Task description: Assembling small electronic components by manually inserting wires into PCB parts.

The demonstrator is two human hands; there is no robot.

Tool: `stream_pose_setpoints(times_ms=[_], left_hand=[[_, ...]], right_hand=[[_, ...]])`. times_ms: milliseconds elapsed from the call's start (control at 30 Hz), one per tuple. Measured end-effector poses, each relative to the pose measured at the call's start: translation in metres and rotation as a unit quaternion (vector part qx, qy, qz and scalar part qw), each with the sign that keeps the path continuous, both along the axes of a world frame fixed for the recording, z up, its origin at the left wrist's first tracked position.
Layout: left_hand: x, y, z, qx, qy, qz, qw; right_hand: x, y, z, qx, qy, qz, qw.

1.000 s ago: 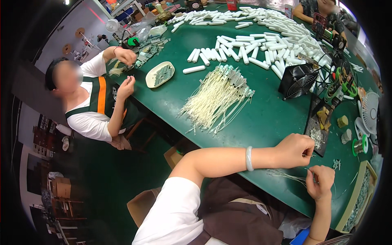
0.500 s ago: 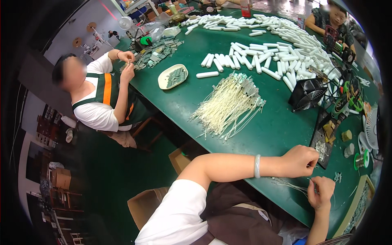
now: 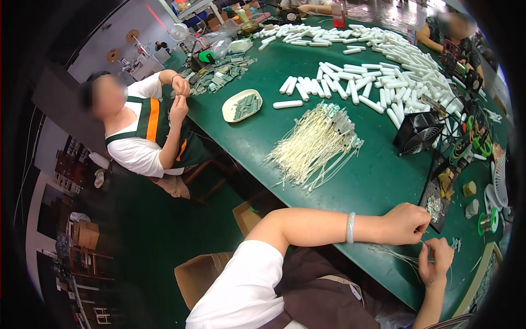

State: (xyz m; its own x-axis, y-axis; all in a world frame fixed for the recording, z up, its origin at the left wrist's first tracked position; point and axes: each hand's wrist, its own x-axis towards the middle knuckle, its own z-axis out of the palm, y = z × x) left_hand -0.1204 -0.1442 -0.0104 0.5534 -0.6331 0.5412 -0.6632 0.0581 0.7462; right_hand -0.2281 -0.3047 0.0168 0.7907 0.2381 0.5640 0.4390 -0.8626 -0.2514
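Note:
Over the table's near right part, my left hand [image 3: 405,223] is closed in a pinch, its fingertips pointing down. What it pinches is too small to make out. Just below and to the right, my right hand [image 3: 436,260] is closed with thumb and forefinger together around a thin pale wire. The fingertips of both hands nearly meet. Several loose pale wires [image 3: 395,253] lie on the green table under my hands. Beside my left knuckles sits a pile of tiny silvery parts [image 3: 434,206] on a dark tray [image 3: 438,223].
A large bundle of pale wires with small boards [image 3: 315,145] lies mid-table. Many white tubes [image 3: 378,82] spread behind it. A cream dish [image 3: 243,106] holds green boards. A black fan [image 3: 419,133] and solder spool [image 3: 487,221] stand right. Co-workers sit left and far right.
The whole view has shifted slightly, moving the table things a little right. My left fingertips have come down closer to my right fingertips. The left co-worker's hands have moved slightly.

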Motion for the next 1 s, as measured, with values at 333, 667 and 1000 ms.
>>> stream_pose_setpoints(times_ms=[333,667,1000], left_hand=[[-0.002,0.004,0.001,0.017,0.009,-0.018,1.0],[-0.004,0.003,0.004,0.029,0.005,-0.016,0.999],[-0.004,0.002,0.006,0.03,-0.001,-0.014,0.999]], right_hand=[[0.006,0.003,0.001,0.074,0.011,-0.012,0.997],[0.004,0.0,0.003,0.039,-0.038,0.011,0.998],[0.005,-0.005,0.0,0.09,-0.019,0.01,0.996]])
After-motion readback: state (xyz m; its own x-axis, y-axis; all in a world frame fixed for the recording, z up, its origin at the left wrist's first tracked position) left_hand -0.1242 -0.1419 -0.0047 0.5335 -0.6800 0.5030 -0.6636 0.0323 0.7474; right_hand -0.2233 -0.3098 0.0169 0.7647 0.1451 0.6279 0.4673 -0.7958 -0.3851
